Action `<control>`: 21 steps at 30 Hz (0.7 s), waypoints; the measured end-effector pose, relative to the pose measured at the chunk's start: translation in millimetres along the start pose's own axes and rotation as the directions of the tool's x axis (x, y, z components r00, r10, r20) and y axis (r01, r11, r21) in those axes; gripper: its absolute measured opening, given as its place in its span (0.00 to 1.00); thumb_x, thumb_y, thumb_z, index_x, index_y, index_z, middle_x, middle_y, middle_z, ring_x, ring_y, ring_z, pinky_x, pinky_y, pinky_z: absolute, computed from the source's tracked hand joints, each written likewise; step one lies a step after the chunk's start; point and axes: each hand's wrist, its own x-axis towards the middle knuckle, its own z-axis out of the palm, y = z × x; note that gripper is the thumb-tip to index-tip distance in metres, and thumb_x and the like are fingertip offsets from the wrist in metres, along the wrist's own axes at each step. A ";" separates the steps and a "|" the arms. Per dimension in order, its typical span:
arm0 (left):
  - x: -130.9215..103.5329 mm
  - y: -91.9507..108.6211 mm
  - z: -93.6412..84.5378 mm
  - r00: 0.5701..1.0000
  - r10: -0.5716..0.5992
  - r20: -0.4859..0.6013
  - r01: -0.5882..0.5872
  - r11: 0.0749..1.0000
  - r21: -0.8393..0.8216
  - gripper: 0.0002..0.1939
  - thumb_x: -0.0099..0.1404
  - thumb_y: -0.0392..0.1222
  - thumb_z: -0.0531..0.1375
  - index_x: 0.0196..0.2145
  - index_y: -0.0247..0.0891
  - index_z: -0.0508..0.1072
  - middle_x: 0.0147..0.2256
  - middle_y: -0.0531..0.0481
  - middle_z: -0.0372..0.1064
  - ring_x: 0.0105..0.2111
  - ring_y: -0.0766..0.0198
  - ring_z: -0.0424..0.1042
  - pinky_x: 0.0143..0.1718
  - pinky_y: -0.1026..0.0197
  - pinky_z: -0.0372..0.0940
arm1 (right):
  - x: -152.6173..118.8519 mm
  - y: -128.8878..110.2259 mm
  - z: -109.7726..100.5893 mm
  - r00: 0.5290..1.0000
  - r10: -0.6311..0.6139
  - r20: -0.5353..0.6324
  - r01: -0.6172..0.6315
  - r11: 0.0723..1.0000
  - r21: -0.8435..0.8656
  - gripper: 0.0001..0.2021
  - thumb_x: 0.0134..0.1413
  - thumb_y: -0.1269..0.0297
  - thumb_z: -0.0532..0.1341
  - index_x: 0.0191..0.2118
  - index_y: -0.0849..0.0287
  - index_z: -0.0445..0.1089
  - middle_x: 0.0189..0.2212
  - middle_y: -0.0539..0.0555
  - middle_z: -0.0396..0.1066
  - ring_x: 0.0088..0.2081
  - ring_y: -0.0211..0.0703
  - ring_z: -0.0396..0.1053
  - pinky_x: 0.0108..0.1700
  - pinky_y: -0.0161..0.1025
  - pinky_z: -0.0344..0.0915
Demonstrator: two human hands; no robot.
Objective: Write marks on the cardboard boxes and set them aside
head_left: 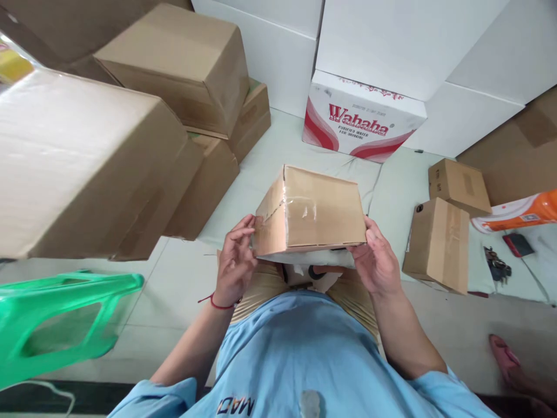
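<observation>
A brown cardboard box with clear tape over its side sits tilted in front of my body, at the near edge of the pale green table. The fingers of my left hand press against its left end. Around its lower right corner closes my right hand, thumb on the side and fingers partly hidden underneath. Between them, both hands support the box.
Brown cartons are stacked at the left, beside a white-topped carton. A Wahaha water carton stands behind. Two small boxes, keys and an orange-white package lie right. A green stool is lower left; another person's foot shows lower right.
</observation>
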 end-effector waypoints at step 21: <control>-10.8 53.5 16.8 0.992 0.123 -0.028 -0.119 0.987 0.103 0.34 0.65 0.49 0.76 0.66 0.59 0.75 0.60 0.46 0.80 0.63 0.49 0.78 0.66 0.43 0.76 | -9.3 38.5 -47.2 0.979 0.041 -0.198 -0.076 0.982 -0.174 0.24 0.47 0.34 0.73 0.36 0.50 0.80 0.25 0.52 0.79 0.24 0.49 0.74 0.27 0.45 0.72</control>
